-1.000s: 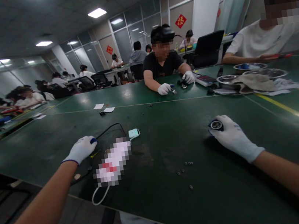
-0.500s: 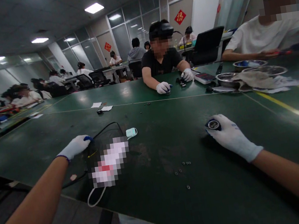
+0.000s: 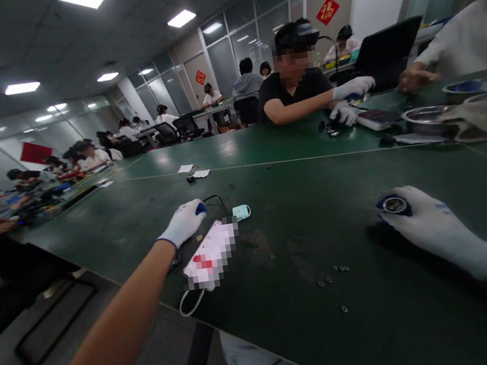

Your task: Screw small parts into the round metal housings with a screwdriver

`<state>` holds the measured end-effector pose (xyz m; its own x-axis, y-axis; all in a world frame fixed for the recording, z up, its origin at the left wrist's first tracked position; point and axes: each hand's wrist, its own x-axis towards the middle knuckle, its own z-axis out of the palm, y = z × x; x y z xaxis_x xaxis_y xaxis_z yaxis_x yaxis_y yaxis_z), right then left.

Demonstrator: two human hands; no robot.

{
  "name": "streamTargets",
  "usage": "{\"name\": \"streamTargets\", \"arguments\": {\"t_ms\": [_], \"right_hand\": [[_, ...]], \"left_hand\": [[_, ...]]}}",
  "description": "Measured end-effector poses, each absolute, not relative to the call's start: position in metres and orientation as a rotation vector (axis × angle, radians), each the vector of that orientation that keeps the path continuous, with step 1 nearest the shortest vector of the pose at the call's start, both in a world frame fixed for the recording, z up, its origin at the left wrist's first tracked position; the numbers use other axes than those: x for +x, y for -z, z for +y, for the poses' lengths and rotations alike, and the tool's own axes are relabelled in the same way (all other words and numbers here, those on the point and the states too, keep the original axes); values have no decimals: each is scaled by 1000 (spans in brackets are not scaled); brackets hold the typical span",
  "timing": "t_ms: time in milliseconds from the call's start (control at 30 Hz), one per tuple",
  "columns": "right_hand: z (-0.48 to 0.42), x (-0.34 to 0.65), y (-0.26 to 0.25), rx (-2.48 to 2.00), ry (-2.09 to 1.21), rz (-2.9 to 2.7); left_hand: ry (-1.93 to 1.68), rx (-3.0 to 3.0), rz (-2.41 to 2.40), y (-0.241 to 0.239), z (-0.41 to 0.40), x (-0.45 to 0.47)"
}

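Note:
My left hand (image 3: 187, 222), in a white glove with blue fingertips, is closed on a thin black cable (image 3: 215, 197) near the left side of the table. Just right of it lies a phone (image 3: 210, 253) with a lit, partly blurred screen and a white loop strap. A pale green tag-like thing (image 3: 241, 212) rests by the phone's far end. Over the table's right side, my right hand (image 3: 425, 220) is wrapped round a short dark cylinder (image 3: 394, 205) with a silvery round end facing up. Several small metal rings (image 3: 344, 309) lie between my hands.
Across the green table (image 3: 273, 202), a person in black works with gloved hands (image 3: 353, 88). Metal bowls (image 3: 429, 117) and a cloth (image 3: 479, 119) are at the far right. Paper slips (image 3: 201, 174) lie at the far left middle. Another person's sleeve shows at right.
The view has swung left. My left hand has moved right, closer to the phone, with the cable. My right hand keeps the cylinder. The person opposite has raised one hand toward the right.

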<state>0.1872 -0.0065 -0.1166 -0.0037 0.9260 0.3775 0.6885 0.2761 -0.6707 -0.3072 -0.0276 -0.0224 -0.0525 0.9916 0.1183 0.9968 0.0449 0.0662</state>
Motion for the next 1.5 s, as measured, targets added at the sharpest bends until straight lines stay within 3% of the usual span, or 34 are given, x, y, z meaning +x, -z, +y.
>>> {"name": "streamTargets", "arguments": {"t_ms": [267, 567, 833, 1100, 1233, 1500], "right_hand": [[-7, 189, 109, -1487, -447, -1752], [-9, 184, 114, -1453, -361, -1803], [-16, 174, 108, -1389, -270, -1833], [-18, 172, 112, -1371, -280, -1831], [-18, 169, 111, -1369, -279, -1823], [-23, 166, 109, -1400, -297, -1801]], "left_hand": [[468, -2436, -1786, 21, 9, -198], [197, -2539, -1971, 49, 70, -125], [321, -2424, -2100, 73, 99, -77], [666, -1943, -2262, 86, 116, -81], [587, -1691, -2602, 88, 142, -90], [505, -1669, -2704, 83, 199, -99]]}}
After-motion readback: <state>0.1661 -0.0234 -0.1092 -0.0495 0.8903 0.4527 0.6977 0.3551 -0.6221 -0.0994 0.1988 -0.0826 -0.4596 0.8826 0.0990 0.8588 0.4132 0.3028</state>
